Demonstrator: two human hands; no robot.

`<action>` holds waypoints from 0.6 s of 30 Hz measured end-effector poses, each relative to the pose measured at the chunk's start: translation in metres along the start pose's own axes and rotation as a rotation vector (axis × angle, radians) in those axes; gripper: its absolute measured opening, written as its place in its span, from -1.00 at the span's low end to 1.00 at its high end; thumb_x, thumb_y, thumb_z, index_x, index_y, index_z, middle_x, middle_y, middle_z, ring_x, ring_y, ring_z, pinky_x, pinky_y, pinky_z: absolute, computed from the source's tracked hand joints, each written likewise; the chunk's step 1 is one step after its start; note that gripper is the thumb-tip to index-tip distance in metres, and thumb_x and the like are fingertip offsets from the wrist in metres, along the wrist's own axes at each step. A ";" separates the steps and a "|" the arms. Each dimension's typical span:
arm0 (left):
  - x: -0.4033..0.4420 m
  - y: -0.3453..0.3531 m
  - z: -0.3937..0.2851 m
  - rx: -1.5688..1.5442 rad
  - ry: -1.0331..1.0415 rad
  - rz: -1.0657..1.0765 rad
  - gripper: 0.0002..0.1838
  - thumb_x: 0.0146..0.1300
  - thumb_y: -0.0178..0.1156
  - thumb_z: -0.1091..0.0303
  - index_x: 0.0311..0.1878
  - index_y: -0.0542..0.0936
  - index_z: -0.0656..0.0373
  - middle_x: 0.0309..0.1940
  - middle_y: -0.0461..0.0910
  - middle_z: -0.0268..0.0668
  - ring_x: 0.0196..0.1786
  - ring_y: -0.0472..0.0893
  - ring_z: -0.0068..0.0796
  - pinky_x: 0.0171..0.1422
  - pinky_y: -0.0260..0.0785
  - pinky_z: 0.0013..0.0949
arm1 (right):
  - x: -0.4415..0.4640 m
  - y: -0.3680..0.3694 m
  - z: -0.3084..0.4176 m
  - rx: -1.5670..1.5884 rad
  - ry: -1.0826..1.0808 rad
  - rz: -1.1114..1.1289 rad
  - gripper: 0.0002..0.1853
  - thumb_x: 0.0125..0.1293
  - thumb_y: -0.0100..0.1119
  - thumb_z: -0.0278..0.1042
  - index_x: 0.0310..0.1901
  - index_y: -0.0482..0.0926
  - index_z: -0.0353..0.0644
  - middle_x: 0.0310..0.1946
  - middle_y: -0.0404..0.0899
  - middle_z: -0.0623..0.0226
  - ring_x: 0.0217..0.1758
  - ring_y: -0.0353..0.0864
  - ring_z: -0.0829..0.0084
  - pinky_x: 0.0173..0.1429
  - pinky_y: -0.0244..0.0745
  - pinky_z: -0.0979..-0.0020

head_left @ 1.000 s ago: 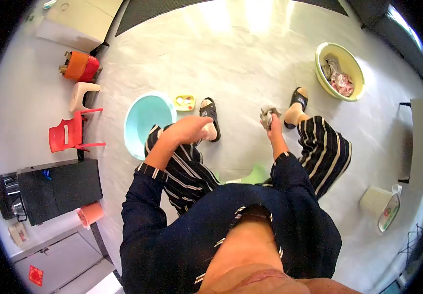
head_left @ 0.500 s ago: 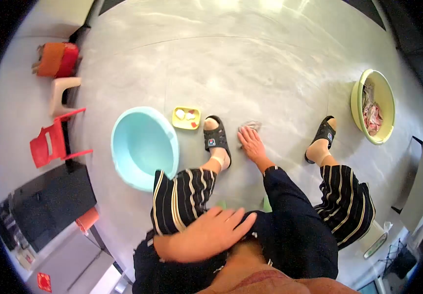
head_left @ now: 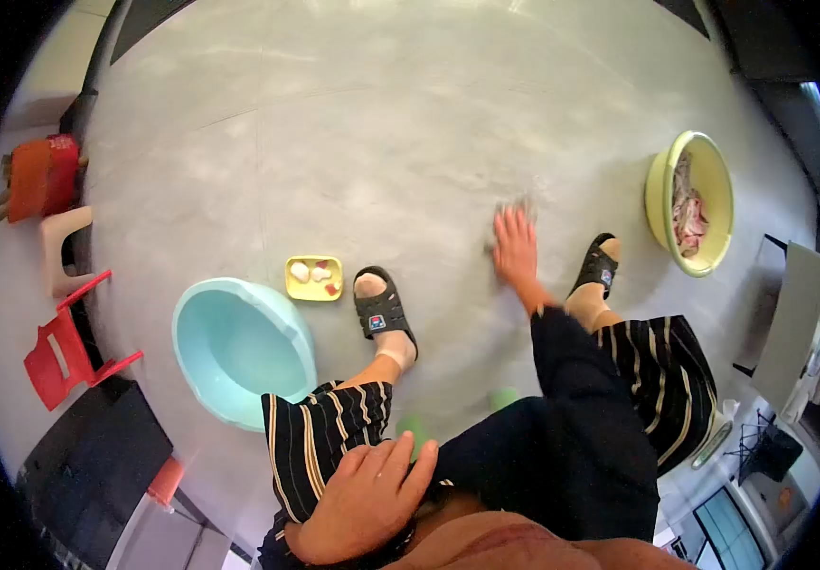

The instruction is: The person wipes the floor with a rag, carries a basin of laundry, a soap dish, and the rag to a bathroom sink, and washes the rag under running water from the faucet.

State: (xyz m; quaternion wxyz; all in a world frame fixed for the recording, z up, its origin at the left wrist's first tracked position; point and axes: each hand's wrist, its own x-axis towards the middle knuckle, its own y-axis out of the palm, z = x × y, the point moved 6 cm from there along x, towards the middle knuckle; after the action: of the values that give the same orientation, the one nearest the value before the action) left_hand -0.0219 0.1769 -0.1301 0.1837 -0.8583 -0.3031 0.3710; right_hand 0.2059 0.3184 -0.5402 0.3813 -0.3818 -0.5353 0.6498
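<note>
1. Grey cloth (head_left: 527, 201) is pressed flat on the floor (head_left: 372, 171) by the right hand (head_left: 518, 247), its fingers slightly apart.
2. The left hand (head_left: 362, 499) is laid on the lap, fingers spread.
3. A yellow tray (head_left: 294, 281) is set between the blue basin (head_left: 244, 351) and left sandal (head_left: 381, 315).
4. Crumpled fabric (head_left: 688, 217) is held in the yellow basin (head_left: 659, 198), near the floor's right edge.
</note>
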 end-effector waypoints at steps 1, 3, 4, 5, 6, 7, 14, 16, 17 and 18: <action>0.002 -0.005 -0.001 0.001 0.003 0.001 -0.35 0.11 0.05 0.09 0.21 0.30 0.32 0.10 0.38 0.05 0.10 0.43 -0.06 0.10 0.23 -0.13 | -0.035 -0.004 0.002 0.019 0.019 0.061 -0.33 0.10 0.09 -0.25 0.31 0.26 -0.08 0.38 0.12 0.19 0.46 0.02 0.13 0.46 -0.09 0.04; 0.006 -0.008 -0.003 0.002 0.001 0.020 -0.36 0.12 0.04 0.12 0.22 0.30 0.32 0.11 0.38 0.05 0.11 0.43 -0.06 0.11 0.23 -0.13 | -0.090 -0.004 -0.015 0.042 0.112 0.022 -0.33 0.09 0.10 -0.30 0.31 0.26 -0.11 0.39 0.12 0.17 0.47 0.00 0.12 0.46 -0.11 0.04; 0.008 -0.008 -0.002 0.007 -0.003 0.035 -0.37 0.12 0.04 0.13 0.22 0.30 0.33 0.12 0.38 0.05 0.11 0.43 -0.06 0.11 0.23 -0.13 | -0.105 0.004 -0.030 0.027 0.199 -0.004 -0.34 0.10 0.10 -0.30 0.31 0.26 -0.11 0.38 0.12 0.15 0.47 0.00 0.11 0.46 -0.11 0.04; 0.011 -0.008 0.000 0.012 -0.011 0.052 -0.38 0.13 0.03 0.14 0.22 0.30 0.33 0.12 0.38 0.05 0.12 0.43 -0.06 0.12 0.23 -0.13 | -0.112 0.010 -0.039 0.017 0.287 -0.029 -0.34 0.10 0.10 -0.31 0.31 0.26 -0.11 0.38 0.12 0.14 0.47 0.00 0.11 0.47 -0.12 0.04; 0.012 -0.009 -0.001 0.024 -0.006 0.039 -0.38 0.13 0.03 0.16 0.22 0.30 0.33 0.12 0.38 0.05 0.12 0.43 -0.06 0.11 0.24 -0.13 | -0.099 0.004 -0.047 0.030 0.382 -0.068 -0.36 0.12 0.10 -0.30 0.30 0.27 -0.12 0.37 0.13 0.12 0.46 0.02 0.09 0.46 -0.11 0.05; 0.013 -0.010 -0.003 0.033 -0.004 0.026 -0.39 0.13 0.03 0.17 0.22 0.30 0.33 0.13 0.38 0.05 0.11 0.43 -0.06 0.11 0.24 -0.13 | -0.071 -0.005 -0.058 0.044 0.474 -0.104 -0.38 0.14 0.09 -0.29 0.29 0.28 -0.13 0.36 0.15 0.09 0.45 0.04 0.08 0.46 -0.11 0.06; 0.036 -0.008 -0.008 0.069 -0.003 0.050 -0.40 0.12 0.02 0.21 0.22 0.30 0.33 0.12 0.38 0.06 0.06 0.45 -0.05 0.08 0.26 -0.10 | 0.136 0.023 0.009 0.126 0.127 -0.284 -0.48 0.22 -0.06 -0.27 0.22 0.33 -0.26 0.30 0.26 0.07 0.42 0.12 0.18 0.45 -0.06 0.09; 0.049 -0.014 -0.014 0.058 -0.030 0.094 -0.42 0.13 0.02 0.22 0.20 0.31 0.33 0.09 0.39 0.05 0.03 0.47 -0.04 0.05 0.28 -0.11 | 0.125 0.020 0.091 0.239 -0.207 -0.151 -0.46 0.15 -0.03 -0.35 0.24 0.35 -0.16 0.30 0.27 0.13 0.41 0.16 0.16 0.46 -0.04 0.09; 0.056 -0.018 -0.015 0.051 -0.046 0.117 -0.43 0.13 0.02 0.23 0.19 0.31 0.33 0.08 0.40 0.04 0.02 0.47 -0.04 0.03 0.29 -0.11 | 0.105 0.016 0.120 0.249 -0.366 -0.065 -0.47 0.15 0.01 -0.33 0.22 0.37 -0.11 0.32 0.25 0.18 0.42 0.15 0.18 0.47 -0.05 0.10; 0.061 -0.022 -0.017 0.100 -0.005 0.084 -0.46 0.12 0.04 0.26 0.18 0.34 0.30 0.04 0.43 0.00 0.00 0.49 -0.13 0.01 0.30 -0.18 | 0.085 0.012 0.141 0.265 -0.527 0.024 -0.48 0.14 0.06 -0.31 0.21 0.38 -0.06 0.34 0.23 0.23 0.42 0.14 0.20 0.47 -0.06 0.12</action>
State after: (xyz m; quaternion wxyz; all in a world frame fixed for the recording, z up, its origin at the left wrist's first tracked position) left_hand 0.0155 0.2315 -0.1391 0.2097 -0.8593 -0.2483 0.3950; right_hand 0.0413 0.3368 -0.5408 0.2679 -0.1531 -0.5217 0.7954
